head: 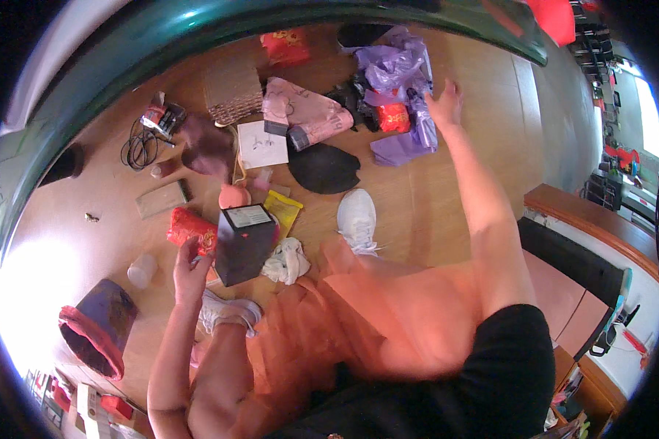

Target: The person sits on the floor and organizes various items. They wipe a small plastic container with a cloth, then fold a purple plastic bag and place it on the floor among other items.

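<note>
My left hand (193, 266) has its fingers on the lower edge of a shiny red packet (189, 228) with gold print, beside a dark box (244, 244) that bears a white label. My right hand (447, 104) is stretched out to the upper right, fingers spread, next to crumpled purple plastic bags (392, 66). Among those bags lies another red packet (394, 117). Whether my right fingertips touch the purple plastic, I cannot tell. A yellow packet (283, 211) and a crumpled white cloth (288, 262) lie right of the dark box.
On the wooden floor lie a pink printed bag (302, 112), a white card (262, 144), a black flat piece (324, 169), a coiled black cable (141, 149) and a clear plastic cup (142, 271). A bin (107, 313) lies tipped at lower left. A wooden-topped cabinet (587, 225) stands right.
</note>
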{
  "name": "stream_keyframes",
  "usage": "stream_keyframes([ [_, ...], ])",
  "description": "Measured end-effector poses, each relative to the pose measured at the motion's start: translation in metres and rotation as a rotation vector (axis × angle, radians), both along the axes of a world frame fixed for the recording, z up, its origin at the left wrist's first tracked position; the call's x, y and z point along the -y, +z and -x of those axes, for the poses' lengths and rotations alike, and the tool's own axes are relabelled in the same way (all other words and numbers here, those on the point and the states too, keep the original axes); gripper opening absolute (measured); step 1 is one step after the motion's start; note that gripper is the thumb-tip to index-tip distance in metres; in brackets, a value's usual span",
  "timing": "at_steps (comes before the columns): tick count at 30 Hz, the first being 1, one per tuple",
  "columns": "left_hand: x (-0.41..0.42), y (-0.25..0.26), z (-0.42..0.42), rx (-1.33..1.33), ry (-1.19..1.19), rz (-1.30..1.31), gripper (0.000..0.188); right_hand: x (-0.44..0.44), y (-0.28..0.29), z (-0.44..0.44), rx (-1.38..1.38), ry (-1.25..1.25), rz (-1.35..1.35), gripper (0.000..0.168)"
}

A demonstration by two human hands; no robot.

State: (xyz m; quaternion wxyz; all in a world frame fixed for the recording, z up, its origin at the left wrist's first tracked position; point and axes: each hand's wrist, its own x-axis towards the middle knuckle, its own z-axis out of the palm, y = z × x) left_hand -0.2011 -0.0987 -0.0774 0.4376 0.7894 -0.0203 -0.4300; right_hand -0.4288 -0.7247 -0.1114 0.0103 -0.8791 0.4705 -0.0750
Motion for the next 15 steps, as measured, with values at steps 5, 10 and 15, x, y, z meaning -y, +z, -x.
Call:
stream_keyframes([
  [5,0.019,0.034,-0.014,0.03,-0.046,-0.03,0.043,0.008,-0.054,0.072,-0.163,-0.301,-0.409,0.104],
  [10,0.043,0.052,-0.016,0.033,-0.127,-0.057,0.038,-0.022,-0.092,0.067,-0.106,-0.323,-0.5,0.107],
  [15,0.09,0.072,-0.011,0.039,-0.234,-0.004,0.033,-0.011,-0.097,0.095,-0.007,-0.3,-0.391,0.063],
])
